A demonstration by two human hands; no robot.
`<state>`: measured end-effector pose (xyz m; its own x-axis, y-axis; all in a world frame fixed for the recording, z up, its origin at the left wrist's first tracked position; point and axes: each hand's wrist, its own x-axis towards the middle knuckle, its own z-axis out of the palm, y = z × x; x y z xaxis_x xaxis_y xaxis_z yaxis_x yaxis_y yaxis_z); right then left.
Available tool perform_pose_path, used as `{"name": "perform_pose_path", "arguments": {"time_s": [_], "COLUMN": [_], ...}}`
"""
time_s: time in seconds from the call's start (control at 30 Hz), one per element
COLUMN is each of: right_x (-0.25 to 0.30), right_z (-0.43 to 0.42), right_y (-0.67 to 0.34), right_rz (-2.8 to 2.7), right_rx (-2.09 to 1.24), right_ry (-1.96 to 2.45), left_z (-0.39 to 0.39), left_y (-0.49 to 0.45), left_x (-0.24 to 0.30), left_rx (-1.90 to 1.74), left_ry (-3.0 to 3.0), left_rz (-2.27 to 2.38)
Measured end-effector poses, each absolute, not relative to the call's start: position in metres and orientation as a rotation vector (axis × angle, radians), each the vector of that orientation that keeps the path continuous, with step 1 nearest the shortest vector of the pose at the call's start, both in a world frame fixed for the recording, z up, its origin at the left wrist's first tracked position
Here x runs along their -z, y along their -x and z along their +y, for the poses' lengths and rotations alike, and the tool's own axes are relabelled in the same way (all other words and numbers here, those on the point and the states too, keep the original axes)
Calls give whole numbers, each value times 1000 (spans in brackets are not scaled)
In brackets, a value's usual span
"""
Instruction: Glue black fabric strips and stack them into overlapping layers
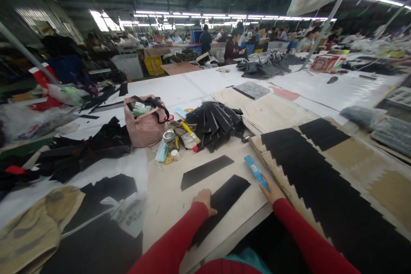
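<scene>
My left hand point(204, 202) lies at the left edge of a black fabric strip point(229, 192), fingers stretched out and pressing down near the strip's middle. My right hand point(272, 190) is closed around a slim blue handheld tool point(256, 170) with a pale label; its exact kind is not clear. The tool points away from me, to the right of the strip and beside the raised edge of a board. A second black strip point(207, 172) lies flat and apart, just beyond the first. Both strips rest on a beige work surface point(163, 205).
Overlapping black pieces point(305, 162) cover the board at right. Ahead lie a heap of black strips point(215, 122), a yellow-handled brush point(190, 132), a glass jar point(170, 139) and a pink bag point(144, 122). A knotted plastic bag point(126, 214) sits at left. Other people work farther back.
</scene>
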<state>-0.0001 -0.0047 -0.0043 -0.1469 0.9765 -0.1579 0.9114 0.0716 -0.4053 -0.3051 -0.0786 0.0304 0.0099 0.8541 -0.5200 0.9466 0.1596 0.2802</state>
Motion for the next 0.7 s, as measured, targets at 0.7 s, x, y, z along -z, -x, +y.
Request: {"name": "perform_pose_path", "arguments": {"time_s": [0.7], "right_x": [-47], "right_z": [25], "right_y": [119], "right_rz": [-3319], "right_rx": [-654], "right_ry": [825], "left_z": [-116], "left_y": [297], "left_x": [-33], "left_rx": [17], "left_ry": [-1492], "left_rz": [1972]}}
